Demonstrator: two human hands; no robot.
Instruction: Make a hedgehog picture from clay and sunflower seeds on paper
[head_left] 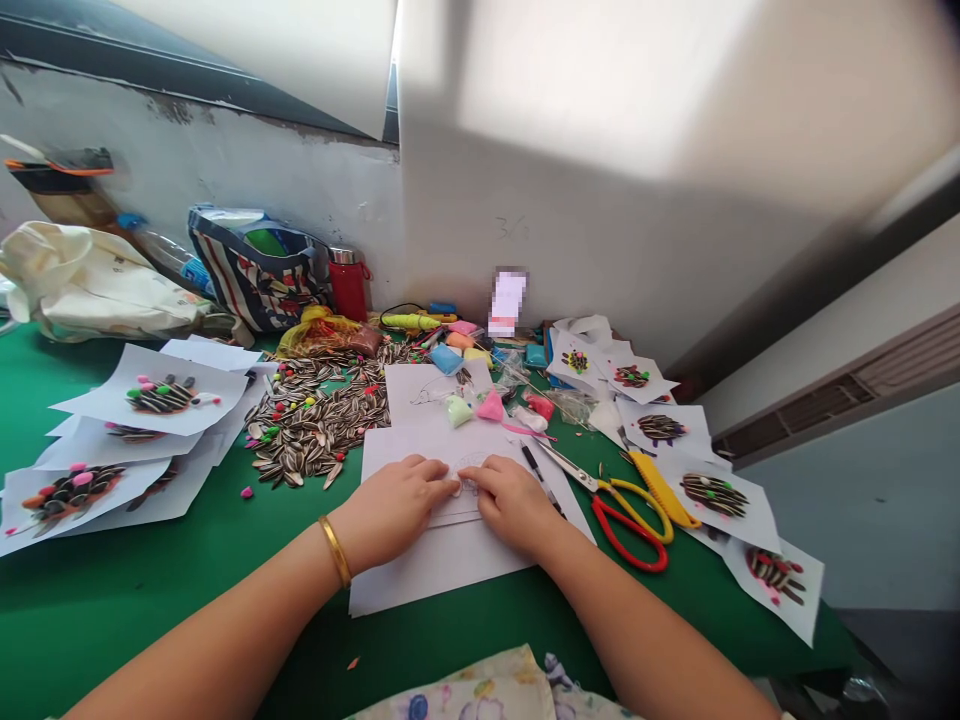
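Observation:
My left hand (pixel 401 508), with a gold bangle at the wrist, rests on a white paper sheet (pixel 427 585). Its fingers are drawn together towards the thumb. My right hand (pixel 514 500) lies on the same stack, index finger reaching to the left hand's fingertips and the other fingers curled. Between the fingertips sits a tiny whitish bit (pixel 455 478), too small to name. Part of a pencil-like outline drawing (pixel 471 464) shows under my fingers. A black pen (pixel 534 465) lies beside my right hand, next to scissors (pixel 592 484) with red and yellow handles.
Striped sunflower seeds (pixel 307 425) are heaped left of the paper. Sheets with seed-and-clay pictures (pixel 161 400) lie at the left, more (pixel 712 495) at the right. A yellow utility knife (pixel 660 488), clay lumps (pixel 491 406), a red bottle (pixel 347 285) and a phone (pixel 507 300) stand or lie beyond.

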